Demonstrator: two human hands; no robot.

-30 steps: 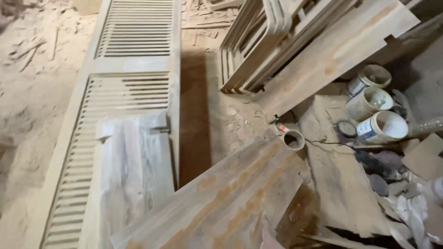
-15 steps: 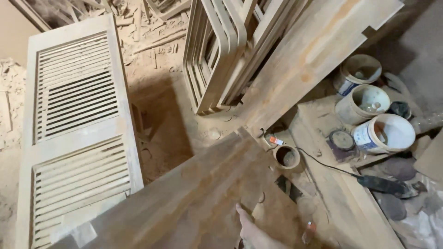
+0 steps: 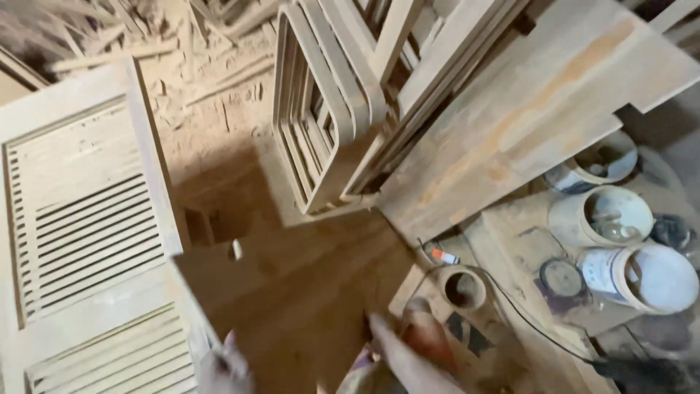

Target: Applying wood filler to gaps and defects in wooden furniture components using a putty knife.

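Note:
A long brown wooden board [image 3: 292,292] fills the lower middle of the head view, its near end close to me. My left hand [image 3: 227,366] grips the board's left edge at the bottom of the frame. On the board's right edge, my right hand [image 3: 405,359] rests with fingers stretched along it. Both hands are blurred and partly cut off by the frame. A reddish-brown rounded thing [image 3: 426,337] lies just beside the right hand; what it is cannot be told.
A pale louvered door [image 3: 87,219] lies flat on the left. Stacked curved frames [image 3: 321,109] and a wide plank [image 3: 525,124] lean ahead. Three white buckets [image 3: 605,215], a small open can [image 3: 463,288] and a black cable [image 3: 525,314] crowd the right. Sawdust covers the floor.
The view has swung left and down. The board has come up closer to me, and my left hand now shows on its left edge; the right hand stays on its right edge.

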